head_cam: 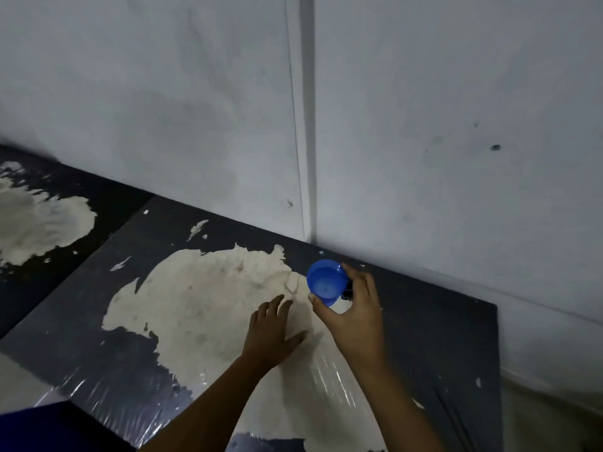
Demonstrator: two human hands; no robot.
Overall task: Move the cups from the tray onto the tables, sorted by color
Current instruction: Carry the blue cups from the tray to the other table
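1. Head view, the setting: a grey-white wall [424, 109] with a vertical seam runs behind a dark table [440, 337] whose top has worn through to large pale patches; a second table [107, 207] of the same kind stands just beside it at the left.

2. The blue cup [326, 282] is near the back edge of the nearer table, close to the wall, tilted with its mouth toward the camera. I cannot tell whether its base touches the top yet.

3. The right hand [355, 318] pinches the cup, thumb on the near side of the rim and fingers curled round the far side (a rim hold that probably lets it be set down upright and let go cleanly).

4. The left hand [274, 334] is spread, fingers straight, low over the pale patch and holding nothing, likely just steadying the lean forward.

5. No tray or other cups are in view, so this looks like the placing step for a blue cup.
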